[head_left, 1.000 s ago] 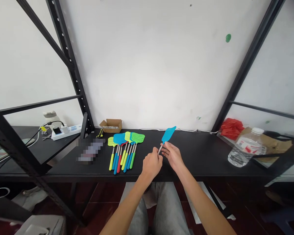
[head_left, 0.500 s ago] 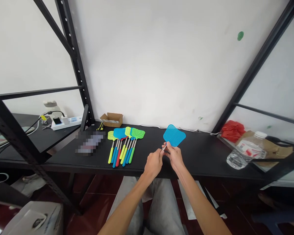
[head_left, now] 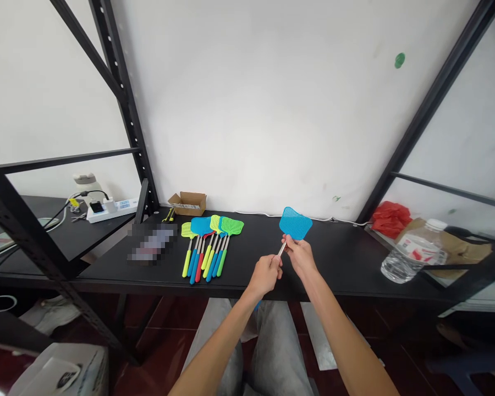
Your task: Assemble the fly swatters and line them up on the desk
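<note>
A blue fly swatter with a mesh head (head_left: pixel 295 223) stands up above the black shelf, its thin metal shaft (head_left: pixel 281 249) running down between my hands. My right hand (head_left: pixel 300 257) pinches the shaft just below the head. My left hand (head_left: pixel 265 275) is closed around the shaft lower down, hiding most of the handle. A row of several fly swatters (head_left: pixel 206 247) in green, blue and yellow, with colored handles, lies on the shelf to the left of my hands.
A small cardboard box (head_left: pixel 187 204) and a pixelated blurred object (head_left: pixel 152 243) sit on the black shelf (head_left: pixel 334 275). A plastic water bottle (head_left: pixel 408 257) and a red bag (head_left: pixel 390 220) are to the right. Black metal uprights frame both sides.
The swatter has turned from edge-on to showing its flat mesh face. My hands have shifted slightly right, and the view has tilted a little.
</note>
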`<state>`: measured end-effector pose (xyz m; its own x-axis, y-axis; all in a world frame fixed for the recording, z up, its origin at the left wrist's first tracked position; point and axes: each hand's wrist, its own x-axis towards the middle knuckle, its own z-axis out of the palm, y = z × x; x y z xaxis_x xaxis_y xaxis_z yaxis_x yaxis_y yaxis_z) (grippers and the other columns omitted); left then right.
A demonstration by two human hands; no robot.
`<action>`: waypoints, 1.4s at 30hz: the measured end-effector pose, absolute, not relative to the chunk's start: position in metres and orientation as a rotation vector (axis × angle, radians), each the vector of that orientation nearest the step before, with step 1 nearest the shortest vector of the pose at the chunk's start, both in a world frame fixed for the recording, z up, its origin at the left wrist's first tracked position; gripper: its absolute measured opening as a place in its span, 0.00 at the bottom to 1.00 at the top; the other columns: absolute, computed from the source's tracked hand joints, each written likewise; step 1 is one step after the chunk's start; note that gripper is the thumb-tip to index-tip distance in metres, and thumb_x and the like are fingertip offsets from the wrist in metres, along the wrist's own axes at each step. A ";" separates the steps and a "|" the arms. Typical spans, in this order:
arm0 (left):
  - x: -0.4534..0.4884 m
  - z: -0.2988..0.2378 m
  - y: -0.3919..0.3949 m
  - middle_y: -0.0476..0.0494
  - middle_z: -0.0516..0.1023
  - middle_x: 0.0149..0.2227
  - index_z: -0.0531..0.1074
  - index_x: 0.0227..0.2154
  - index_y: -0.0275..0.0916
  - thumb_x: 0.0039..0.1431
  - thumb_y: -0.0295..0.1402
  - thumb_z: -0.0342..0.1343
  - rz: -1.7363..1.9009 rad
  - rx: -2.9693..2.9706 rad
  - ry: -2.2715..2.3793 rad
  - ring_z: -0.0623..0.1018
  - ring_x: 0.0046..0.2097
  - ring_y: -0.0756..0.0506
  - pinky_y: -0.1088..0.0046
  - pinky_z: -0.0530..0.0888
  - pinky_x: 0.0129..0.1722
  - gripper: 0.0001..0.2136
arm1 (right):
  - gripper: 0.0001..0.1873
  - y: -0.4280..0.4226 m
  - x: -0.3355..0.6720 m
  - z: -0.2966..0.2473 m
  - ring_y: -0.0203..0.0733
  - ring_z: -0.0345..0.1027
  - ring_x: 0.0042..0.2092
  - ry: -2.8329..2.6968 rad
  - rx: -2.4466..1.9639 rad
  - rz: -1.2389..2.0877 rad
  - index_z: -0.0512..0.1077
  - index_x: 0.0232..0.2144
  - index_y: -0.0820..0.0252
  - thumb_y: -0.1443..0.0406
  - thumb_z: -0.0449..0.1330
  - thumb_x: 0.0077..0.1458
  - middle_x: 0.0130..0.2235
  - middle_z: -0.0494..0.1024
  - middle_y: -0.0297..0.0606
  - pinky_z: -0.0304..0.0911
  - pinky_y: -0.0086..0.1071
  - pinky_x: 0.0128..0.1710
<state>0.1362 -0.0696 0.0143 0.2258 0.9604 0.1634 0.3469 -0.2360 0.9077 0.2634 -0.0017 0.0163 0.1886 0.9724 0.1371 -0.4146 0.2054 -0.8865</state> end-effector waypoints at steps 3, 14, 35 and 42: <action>0.135 0.015 -0.079 0.54 0.66 0.20 0.64 0.32 0.39 0.66 0.42 0.32 0.919 1.689 1.163 0.55 0.14 0.55 0.78 0.58 0.17 0.19 | 0.18 0.006 0.281 0.022 0.39 0.71 0.31 -0.835 -0.820 1.136 0.77 0.24 0.62 0.58 0.76 0.32 0.31 0.79 0.41 0.69 0.31 0.29; 0.110 0.023 -0.097 0.51 0.71 0.19 0.67 0.26 0.40 0.65 0.40 0.39 0.915 1.871 1.225 0.70 0.24 0.49 0.75 0.63 0.29 0.17 | 0.14 0.012 0.306 0.026 0.38 0.72 0.30 -0.733 -0.862 1.093 0.76 0.25 0.62 0.62 0.75 0.37 0.29 0.78 0.40 0.70 0.30 0.29; 0.119 0.007 -0.098 0.60 0.59 0.16 0.68 0.36 0.36 0.60 0.53 0.47 0.951 1.244 1.049 0.50 0.14 0.57 0.79 0.49 0.16 0.22 | 0.09 -0.001 0.258 0.029 0.34 0.72 0.28 -0.802 -0.793 1.417 0.76 0.27 0.63 0.63 0.70 0.48 0.26 0.76 0.36 0.69 0.28 0.33; 0.109 0.008 -0.122 0.60 0.60 0.16 0.66 0.34 0.37 0.54 0.56 0.54 0.930 1.013 0.926 0.46 0.15 0.59 0.80 0.43 0.14 0.24 | 0.06 -0.002 0.254 0.029 0.34 0.71 0.28 -0.801 -0.780 1.456 0.77 0.27 0.63 0.65 0.67 0.51 0.26 0.77 0.37 0.68 0.27 0.31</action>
<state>0.1091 -0.1224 0.0079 0.3183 0.9299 -0.1840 -0.1882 0.2522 0.9492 0.2538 -0.0017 0.0290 -0.0341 0.9994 -0.0041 -0.5314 -0.0216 -0.8468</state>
